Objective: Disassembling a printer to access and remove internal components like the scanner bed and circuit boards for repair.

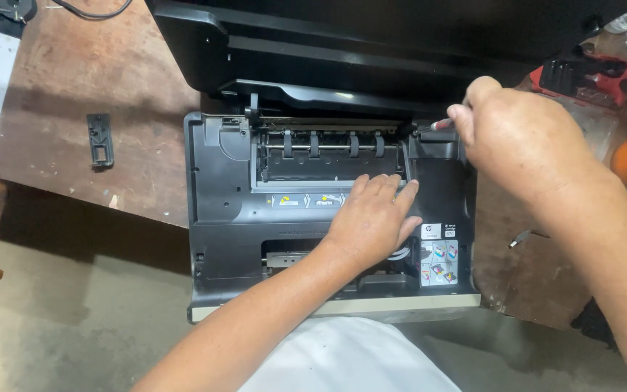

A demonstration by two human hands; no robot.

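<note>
Partly hidden under the right hand [524,141], gripping a red-handled screwdriver [440,125] with its tip lost at the opened printer [226,218] corner, while left hand [371,218] lies flat, fingers spread, just below the roller shaft [328,147].

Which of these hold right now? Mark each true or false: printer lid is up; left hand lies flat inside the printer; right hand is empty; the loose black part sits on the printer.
1. The printer has its lid raised. True.
2. The left hand lies flat inside it. True.
3. The right hand is empty. False: it grips a screwdriver.
4. The black part sits on the printer. False: it lies on the table.
</note>
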